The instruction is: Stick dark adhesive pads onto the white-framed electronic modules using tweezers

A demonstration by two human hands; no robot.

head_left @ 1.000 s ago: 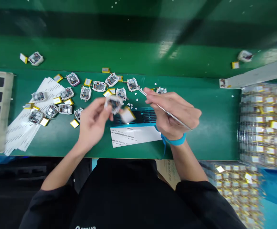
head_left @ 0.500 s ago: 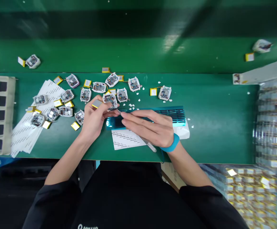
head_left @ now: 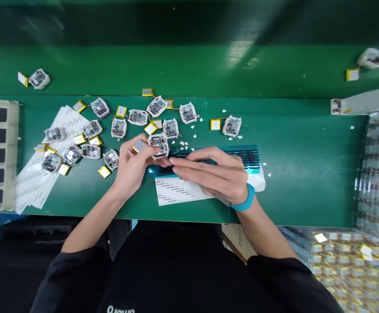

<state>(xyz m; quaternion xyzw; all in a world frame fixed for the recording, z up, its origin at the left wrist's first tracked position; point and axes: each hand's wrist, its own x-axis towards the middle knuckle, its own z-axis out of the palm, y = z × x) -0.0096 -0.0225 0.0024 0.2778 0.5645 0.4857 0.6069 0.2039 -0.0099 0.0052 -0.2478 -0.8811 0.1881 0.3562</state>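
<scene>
While the left hand (head_left: 133,164) grips a white casing (head_left: 158,141), the right hand (head_left: 218,172) holds tweezers (head_left: 221,197) at its edge

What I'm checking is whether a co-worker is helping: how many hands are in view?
2: the left hand grips an open housing; the right hand, beside it, holds a metal tool. No others show.

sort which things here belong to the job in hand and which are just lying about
In use: white circuit unit and battery, in the left hand; tweezers, in the right hand; probably the dark striped sheet beneath.

Apparently lying about: cream tray; cardboard box; loose white bits.
</scene>
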